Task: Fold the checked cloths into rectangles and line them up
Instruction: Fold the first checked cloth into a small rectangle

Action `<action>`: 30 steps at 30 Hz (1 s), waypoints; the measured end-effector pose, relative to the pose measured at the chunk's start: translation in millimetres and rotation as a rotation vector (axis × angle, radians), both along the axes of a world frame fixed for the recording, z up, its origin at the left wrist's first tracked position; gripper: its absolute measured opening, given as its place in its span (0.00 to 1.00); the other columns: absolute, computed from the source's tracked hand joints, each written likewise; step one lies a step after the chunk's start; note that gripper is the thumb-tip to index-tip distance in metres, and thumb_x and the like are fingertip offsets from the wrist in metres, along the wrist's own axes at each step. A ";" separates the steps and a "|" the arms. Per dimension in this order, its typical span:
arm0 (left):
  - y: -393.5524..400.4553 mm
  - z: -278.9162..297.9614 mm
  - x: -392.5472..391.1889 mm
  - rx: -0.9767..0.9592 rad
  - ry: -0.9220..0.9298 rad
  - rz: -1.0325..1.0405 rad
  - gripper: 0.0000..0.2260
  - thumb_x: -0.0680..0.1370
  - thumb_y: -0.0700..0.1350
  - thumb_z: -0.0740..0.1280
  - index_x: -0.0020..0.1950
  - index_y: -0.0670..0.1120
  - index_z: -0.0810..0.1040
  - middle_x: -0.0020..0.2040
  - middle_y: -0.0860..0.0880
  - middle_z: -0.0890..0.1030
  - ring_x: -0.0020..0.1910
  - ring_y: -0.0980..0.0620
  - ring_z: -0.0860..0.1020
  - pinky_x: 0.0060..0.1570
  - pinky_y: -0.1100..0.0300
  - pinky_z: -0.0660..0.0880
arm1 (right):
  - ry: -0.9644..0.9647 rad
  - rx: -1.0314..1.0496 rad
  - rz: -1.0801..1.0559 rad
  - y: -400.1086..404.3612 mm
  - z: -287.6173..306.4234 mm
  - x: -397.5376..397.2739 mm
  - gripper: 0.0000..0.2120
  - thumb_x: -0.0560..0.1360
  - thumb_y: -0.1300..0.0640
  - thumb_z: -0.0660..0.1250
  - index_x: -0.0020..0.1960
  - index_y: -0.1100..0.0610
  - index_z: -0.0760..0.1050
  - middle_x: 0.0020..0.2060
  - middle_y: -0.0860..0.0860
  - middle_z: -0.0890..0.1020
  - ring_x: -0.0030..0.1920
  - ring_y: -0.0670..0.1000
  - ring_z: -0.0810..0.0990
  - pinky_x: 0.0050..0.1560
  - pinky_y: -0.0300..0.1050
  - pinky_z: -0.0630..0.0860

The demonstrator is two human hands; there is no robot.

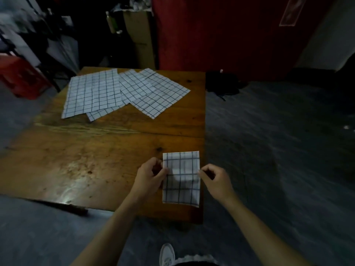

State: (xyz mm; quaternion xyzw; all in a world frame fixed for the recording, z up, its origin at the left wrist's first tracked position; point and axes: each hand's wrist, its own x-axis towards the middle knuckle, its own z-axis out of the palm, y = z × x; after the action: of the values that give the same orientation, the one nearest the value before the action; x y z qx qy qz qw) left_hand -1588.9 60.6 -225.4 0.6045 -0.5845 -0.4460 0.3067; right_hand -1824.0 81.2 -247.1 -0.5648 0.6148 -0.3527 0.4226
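Left hand (151, 174) and right hand (215, 177) pinch the folded white blue-checked cloth rectangle (181, 177) beside the brown wooden table (96, 160) edge, where a careless release could tip it off

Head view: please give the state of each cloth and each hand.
Folded cloth: folded into a rectangle, near the table's right edge.
Flat cloths: unfolded, overlapping, far side.
Left hand: pinches the folded cloth's left edge.
Right hand: pinches its right edge.
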 end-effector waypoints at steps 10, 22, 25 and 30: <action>-9.9 -51.8 -4.3 0.164 -0.231 0.095 0.03 0.78 0.47 0.70 0.49 0.50 0.77 0.44 0.55 0.80 0.43 0.60 0.77 0.36 0.67 0.73 | 0.127 0.262 -0.006 -11.0 -55.4 13.5 0.04 0.76 0.54 0.69 0.44 0.52 0.79 0.40 0.48 0.82 0.41 0.46 0.80 0.47 0.48 0.80; 15.5 -96.7 -8.7 -0.077 -0.827 -0.474 0.22 0.78 0.49 0.66 0.71 0.55 0.67 0.73 0.53 0.65 0.71 0.49 0.63 0.68 0.51 0.66 | 0.447 0.259 0.262 21.4 -84.8 18.9 0.21 0.77 0.53 0.68 0.69 0.47 0.70 0.63 0.45 0.71 0.61 0.44 0.71 0.62 0.42 0.72; 20.8 -101.8 -7.8 -0.084 -0.891 -0.607 0.24 0.78 0.49 0.64 0.74 0.55 0.64 0.75 0.52 0.62 0.73 0.48 0.59 0.69 0.50 0.63 | 0.578 0.227 0.359 22.6 -89.0 24.5 0.25 0.76 0.51 0.67 0.72 0.49 0.66 0.68 0.46 0.69 0.67 0.47 0.66 0.68 0.45 0.66; 27.0 -104.5 -1.7 -0.074 -0.901 -0.522 0.24 0.77 0.51 0.64 0.72 0.54 0.64 0.74 0.51 0.63 0.71 0.47 0.60 0.67 0.50 0.63 | 0.684 0.248 0.447 12.4 -90.1 34.4 0.30 0.77 0.47 0.64 0.76 0.47 0.59 0.77 0.44 0.55 0.77 0.50 0.48 0.73 0.57 0.52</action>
State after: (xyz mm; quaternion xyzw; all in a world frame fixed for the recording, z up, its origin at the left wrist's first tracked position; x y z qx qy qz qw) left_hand -1590.7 87.5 -330.0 0.5592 -0.8052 -0.1824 -0.0755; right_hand -1789.6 93.5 -337.2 -0.7135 0.6198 0.0319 0.3250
